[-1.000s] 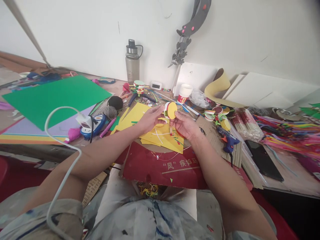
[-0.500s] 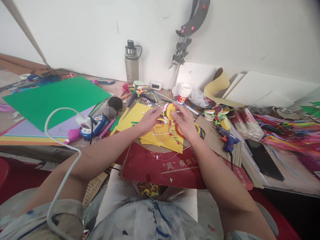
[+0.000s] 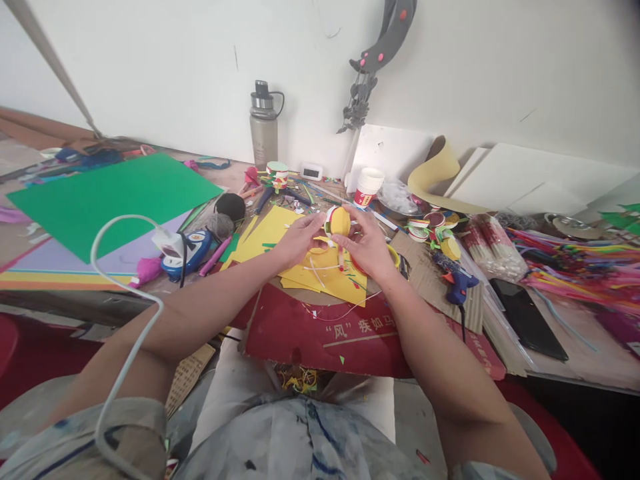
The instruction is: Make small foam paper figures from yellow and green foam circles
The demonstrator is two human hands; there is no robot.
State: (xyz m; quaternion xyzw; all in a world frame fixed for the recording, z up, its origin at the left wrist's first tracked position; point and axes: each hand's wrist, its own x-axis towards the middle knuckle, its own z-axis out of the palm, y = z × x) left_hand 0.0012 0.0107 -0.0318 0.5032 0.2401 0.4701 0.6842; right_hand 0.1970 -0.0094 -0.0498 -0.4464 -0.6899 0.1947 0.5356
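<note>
Between my two hands is a small round paper craft drum (image 3: pixel 338 222) with a yellow face and a striped white, red and green side. My left hand (image 3: pixel 303 239) pinches its left edge with the fingertips. On the other side my right hand (image 3: pixel 369 240) grips the rim, thumb at the lower part of the yellow face. A short pinkish stick hangs below the drum. Under the hands lie yellow foam sheets (image 3: pixel 300 277) with thin white sticks and green scraps, on top of a red cardboard piece (image 3: pixel 320 333). Scissors with yellow handles (image 3: pixel 395 257) are partly hidden behind my right hand.
A blue glue gun (image 3: pixel 461 287) and a black phone (image 3: pixel 529 319) lie at right. A paper cup (image 3: pixel 369 187) and a bottle (image 3: pixel 264 127) stand at the back. Left are a green sheet (image 3: pixel 115 200) and a blue-white power strip (image 3: pixel 186 257) with a cable.
The drum has turned so its yellow face shows more towards me. My right thumb has shifted down and left on it; my left hand has barely moved.
</note>
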